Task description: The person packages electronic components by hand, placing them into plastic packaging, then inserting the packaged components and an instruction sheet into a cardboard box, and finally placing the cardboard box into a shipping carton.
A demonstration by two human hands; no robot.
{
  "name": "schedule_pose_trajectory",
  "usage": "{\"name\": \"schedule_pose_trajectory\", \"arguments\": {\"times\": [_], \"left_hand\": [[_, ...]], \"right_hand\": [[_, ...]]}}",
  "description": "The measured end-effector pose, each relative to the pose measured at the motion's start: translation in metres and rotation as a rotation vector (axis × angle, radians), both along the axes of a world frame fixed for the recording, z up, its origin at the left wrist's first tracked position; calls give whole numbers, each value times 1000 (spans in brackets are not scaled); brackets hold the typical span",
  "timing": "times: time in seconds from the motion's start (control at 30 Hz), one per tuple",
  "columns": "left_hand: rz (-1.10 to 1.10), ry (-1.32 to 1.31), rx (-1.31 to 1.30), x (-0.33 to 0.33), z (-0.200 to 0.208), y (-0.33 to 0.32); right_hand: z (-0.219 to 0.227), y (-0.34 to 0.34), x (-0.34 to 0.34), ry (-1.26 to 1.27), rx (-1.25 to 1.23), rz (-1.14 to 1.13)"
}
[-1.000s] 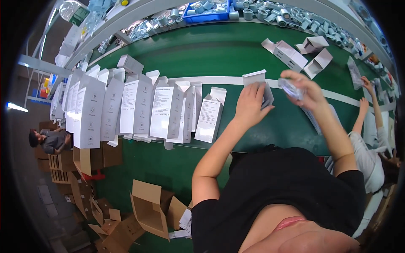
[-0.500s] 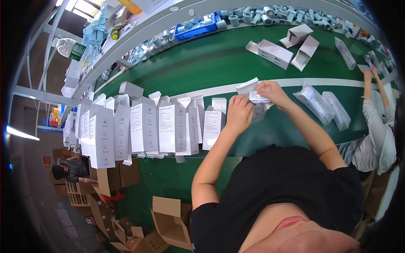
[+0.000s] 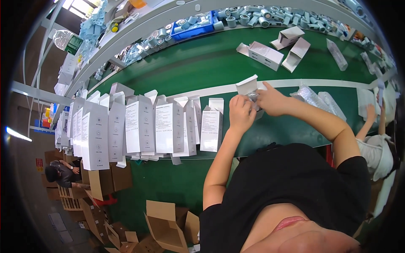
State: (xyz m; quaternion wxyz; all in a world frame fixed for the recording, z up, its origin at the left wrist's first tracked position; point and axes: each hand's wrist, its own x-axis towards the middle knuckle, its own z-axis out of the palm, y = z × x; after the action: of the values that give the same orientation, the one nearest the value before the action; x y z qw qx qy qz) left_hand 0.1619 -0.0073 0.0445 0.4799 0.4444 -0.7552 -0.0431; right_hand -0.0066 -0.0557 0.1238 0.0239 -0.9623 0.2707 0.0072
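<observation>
A white carton [image 3: 247, 85] stands in front of me with its top flap raised, partly hidden by my hands. My left hand [image 3: 241, 113] is closed round its left side. At the carton's mouth, my right hand [image 3: 271, 100] has its fingers curled against a shiny, clear-wrapped item [image 3: 253, 95]. Most of that item is covered by my fingers and the carton, so its kind does not show. To the left of my left hand stands another white carton [image 3: 211, 128] with its flap up.
Several upright white cartons [image 3: 139, 126] line the bench's left. Bubble-wrapped packs [image 3: 312, 96] lie right of my hands. Open cartons [image 3: 265, 55] rest on the green surface beyond, below a blue tray [image 3: 193, 29] and pale blue cylindrical parts [image 3: 263, 21]. Another person's hands [image 3: 371, 114] work at far right.
My right hand has come down at the carton's mouth. The clear-wrapped item, held higher before, now sits lower between my hands. The view has shifted slightly.
</observation>
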Motion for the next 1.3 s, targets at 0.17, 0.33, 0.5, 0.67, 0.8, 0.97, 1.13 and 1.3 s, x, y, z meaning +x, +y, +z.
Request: {"name": "schedule_pose_trajectory", "arguments": {"times": [0.17,0.33,0.5,0.67,0.8,0.97,1.13,1.3], "left_hand": [[117,148,-94,-8,0,21],[173,390,-47,-23,-32,31],[27,176,-6,-31,-34,13],[-9,-12,22,-23,-25,16],[7,-46,19,-22,-18,15],[31,-120,-27,-23,-29,8],[1,-158,-84,-20,-32,8],[-51,-149,-103,-18,-42,0]], "right_hand": [[-8,17,-5,-47,-14,4],[5,30,-4,-331,175,-167],[-21,27,-8,-95,2,-30],[-7,30,-21,-378,46,-77],[-36,59,-12,-794,-82,-324],[-52,65,-4,-647,-56,-132],[-4,8,-10,-980,178,-348],[-9,-17,2,-517,458,-295]]}}
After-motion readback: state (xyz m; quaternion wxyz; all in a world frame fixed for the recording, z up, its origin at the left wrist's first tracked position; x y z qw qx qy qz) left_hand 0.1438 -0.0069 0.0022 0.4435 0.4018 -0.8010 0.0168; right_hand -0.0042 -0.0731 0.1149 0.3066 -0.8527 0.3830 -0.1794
